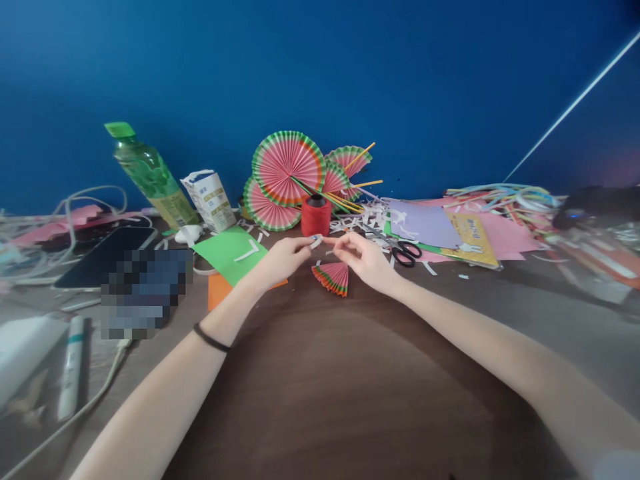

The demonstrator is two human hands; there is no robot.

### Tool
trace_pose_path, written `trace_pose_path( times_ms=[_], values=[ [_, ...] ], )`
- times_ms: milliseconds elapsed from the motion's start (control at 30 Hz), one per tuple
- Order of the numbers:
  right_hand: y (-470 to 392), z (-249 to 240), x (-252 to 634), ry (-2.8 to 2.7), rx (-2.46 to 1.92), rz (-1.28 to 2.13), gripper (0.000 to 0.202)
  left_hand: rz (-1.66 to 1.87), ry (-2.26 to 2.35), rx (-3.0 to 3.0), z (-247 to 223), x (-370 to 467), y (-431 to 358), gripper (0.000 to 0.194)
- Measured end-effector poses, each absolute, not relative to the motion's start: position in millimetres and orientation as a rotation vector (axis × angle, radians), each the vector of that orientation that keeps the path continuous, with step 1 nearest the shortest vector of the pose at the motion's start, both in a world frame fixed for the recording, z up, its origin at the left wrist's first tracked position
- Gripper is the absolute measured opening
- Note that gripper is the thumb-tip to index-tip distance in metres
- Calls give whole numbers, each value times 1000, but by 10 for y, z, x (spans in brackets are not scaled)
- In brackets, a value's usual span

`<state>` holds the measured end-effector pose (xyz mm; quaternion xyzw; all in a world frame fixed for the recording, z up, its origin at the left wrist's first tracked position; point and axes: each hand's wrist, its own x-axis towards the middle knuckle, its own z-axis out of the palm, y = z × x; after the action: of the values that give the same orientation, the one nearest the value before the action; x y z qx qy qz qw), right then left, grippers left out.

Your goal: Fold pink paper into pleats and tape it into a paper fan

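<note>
My left hand [290, 259] reaches in with its fingers closed in a pinch around a small white strip [316, 242], which looks like paper or tape. Opposite it, my right hand [367, 263] has its thumb and fingers bent together, and the fingertips of both hands almost meet. What the right fingers hold, if anything, is too small to make out. Just below them lies a small pleated paper fan [333, 277], pink with a green and orange edge. Right behind the fingertips stands a spool of red thread [315, 217].
Round pleated paper fans [289, 167] lean against the blue wall. Black-handled scissors [406, 253], paper scraps and purple paper [425, 223] lie to the right. Leftward are green paper [233, 253], a carton [210, 200], a tilted green bottle [150, 173], phones, cables and a marker [73, 367].
</note>
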<state>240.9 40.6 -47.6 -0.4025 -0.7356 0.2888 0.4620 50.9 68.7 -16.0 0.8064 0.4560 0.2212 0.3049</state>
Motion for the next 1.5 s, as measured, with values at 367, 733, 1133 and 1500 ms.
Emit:
trace_pose_path(
  times_ms=[367, 733, 1133, 1500],
  values=[
    [669, -343, 2903, -2496, -1119, 530, 75, 388, 1567, 2445, -219, 501, 707, 28],
    [498, -185, 2702, -2459, -1151, 269, 66, 417, 1318, 2091, -123, 708, 504, 38],
    [242, 104, 2565, -2146, -844, 144, 16, 420, 888, 1362, -247, 754, 518, 17],
    [313, 103, 2627, -2266, -1068, 595, 9, 307, 487, 1088, -379, 687, 525, 27]
  ],
)
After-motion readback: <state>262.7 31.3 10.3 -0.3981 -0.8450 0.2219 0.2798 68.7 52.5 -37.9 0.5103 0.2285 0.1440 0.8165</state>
